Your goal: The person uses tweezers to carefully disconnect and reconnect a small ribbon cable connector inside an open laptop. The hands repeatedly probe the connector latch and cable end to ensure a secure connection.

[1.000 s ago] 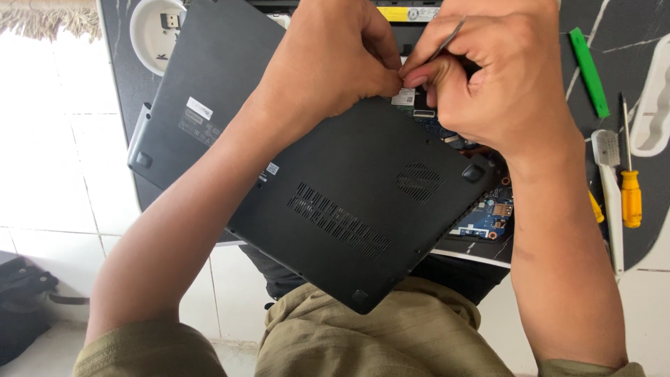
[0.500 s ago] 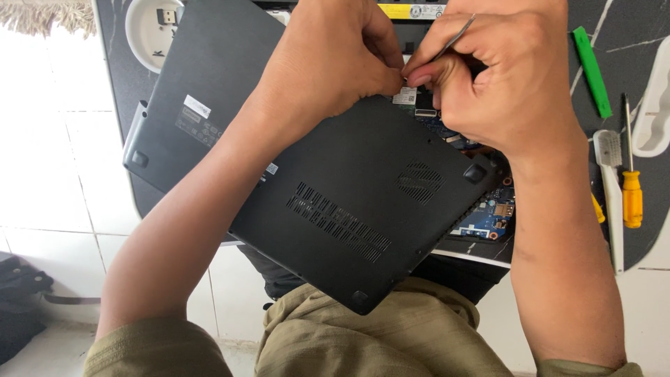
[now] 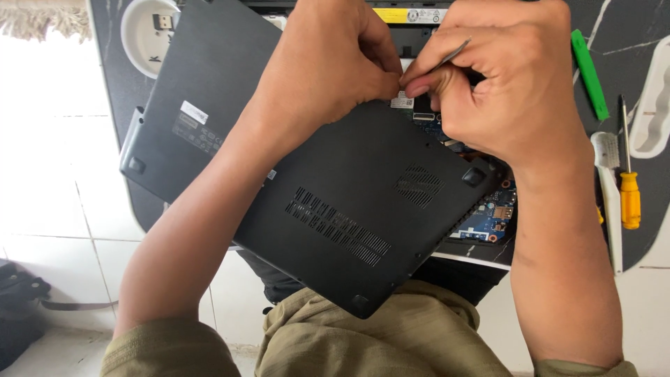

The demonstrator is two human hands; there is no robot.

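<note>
**Hands meet at laptop's top edge**

Your left hand [image 3: 328, 66] is clenched, fingertips pinching something I cannot make out. Your right hand [image 3: 502, 77] grips a thin metal tool [image 3: 457, 50], tip hidden. The black bottom cover [image 3: 314, 188] hides most of the circuit board [image 3: 488, 216], exposed at 4 o'clock. White dish [image 3: 139, 35] at 10 o'clock holds a small dark part.

Two bare forearms, no watch, rings or gloves on either. Left hand [image 3: 328, 70] and right hand [image 3: 502, 84] both ungloved, short trimmed nails visible on thumbs. Olive-khaki short sleeves [image 3: 167, 349] show at lower frame edge, on both arms. Same olive-khaki fabric [image 3: 384, 335] over lap, loosely creased, stitched seam running across fold.
</note>
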